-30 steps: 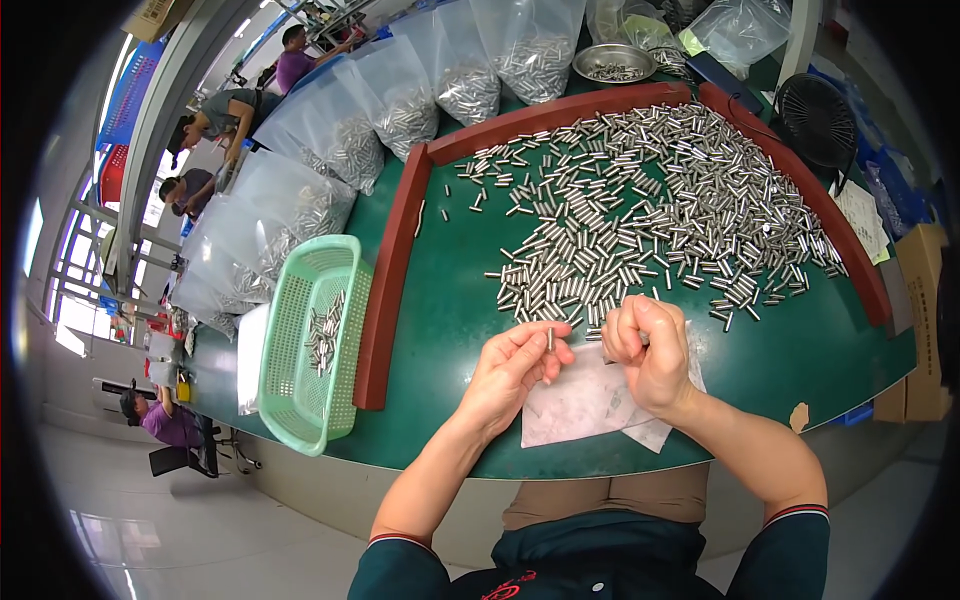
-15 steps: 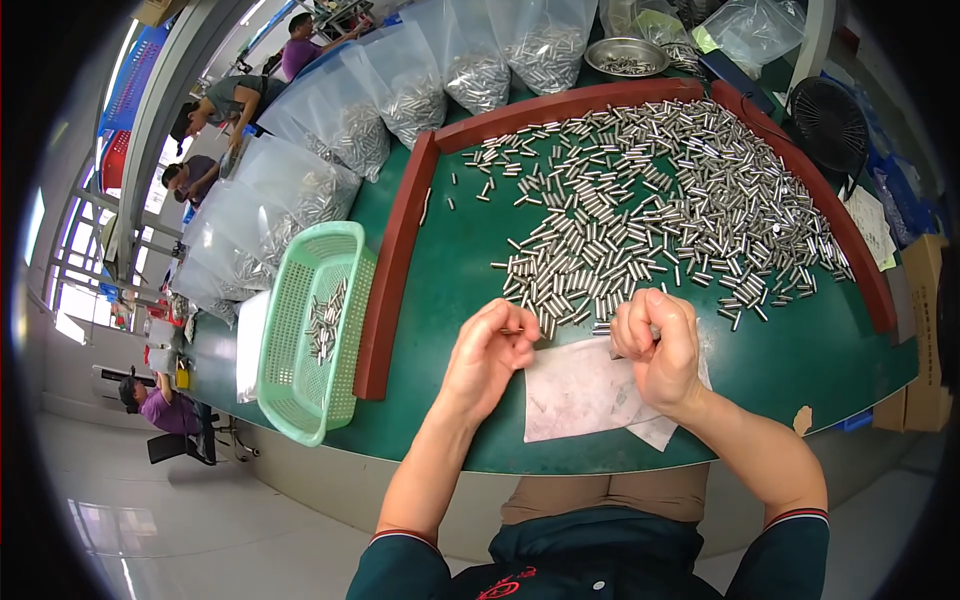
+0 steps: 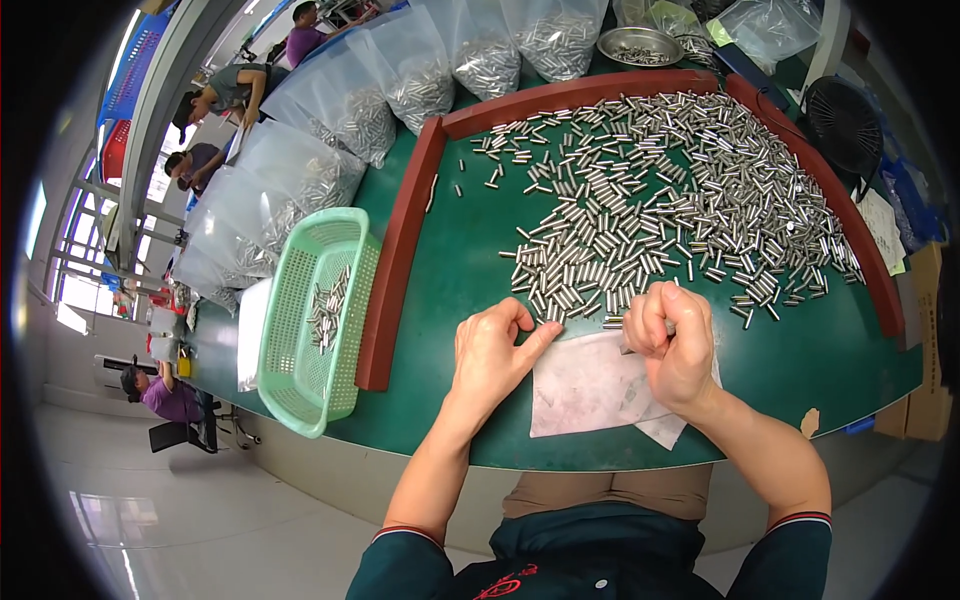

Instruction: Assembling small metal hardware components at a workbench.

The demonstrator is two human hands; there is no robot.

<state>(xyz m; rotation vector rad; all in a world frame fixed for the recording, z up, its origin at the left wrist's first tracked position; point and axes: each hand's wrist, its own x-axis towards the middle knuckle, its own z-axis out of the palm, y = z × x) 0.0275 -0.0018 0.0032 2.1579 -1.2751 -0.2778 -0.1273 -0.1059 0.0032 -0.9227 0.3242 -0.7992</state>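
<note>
A wide spread of short, shiny metal pins lies on the green tabletop. At its near left edge is my left hand, thumb stretched away from the bent fingers, fingertips beside the closest pins; I see nothing held in it. My right hand is closed, fingers curled in toward the palm, just above a stained white cloth. Small grey metal bits show at its fingers, seemingly pins, though most of the grip is hidden. The cloth lies flat between both hands, near the table's front edge.
Dark red wooden bars fence the pins on the left, back and right. Left of them stands a green plastic basket with some pins. Clear bags of pins, a metal bowl and a black fan line the edges.
My left hand's thumb has spread away from its curled fingers, toward the near pins. My right hand stays closed, turned slightly. The view has shifted a little.
</note>
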